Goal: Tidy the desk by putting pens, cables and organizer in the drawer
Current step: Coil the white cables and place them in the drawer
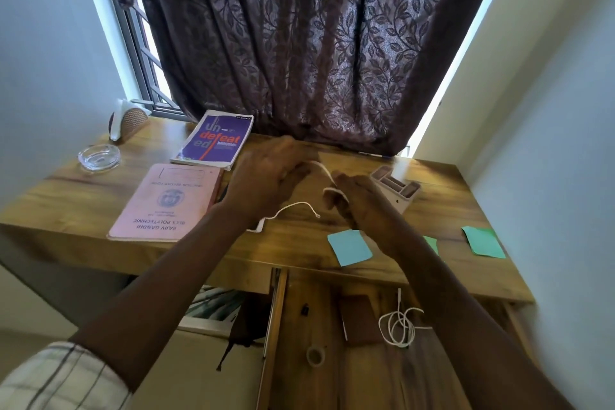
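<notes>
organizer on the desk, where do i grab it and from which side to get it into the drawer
Grip the organizer across its long outer walls, coming from above with the right hand, which is beside it. It stands upright, open-topped, its compartments apparently empty, so the rim is free all round. That hand has the white cable looped round its fingers, so likely free it first.

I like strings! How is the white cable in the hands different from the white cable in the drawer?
The held cable is above the desk, gripped by the left hand and looped round fingers of the right hand; the drawer cable lies untouched in the drawer. The held cable trails a loose tail; the drawer cable sits in round loops. Both are thin and white.
</notes>
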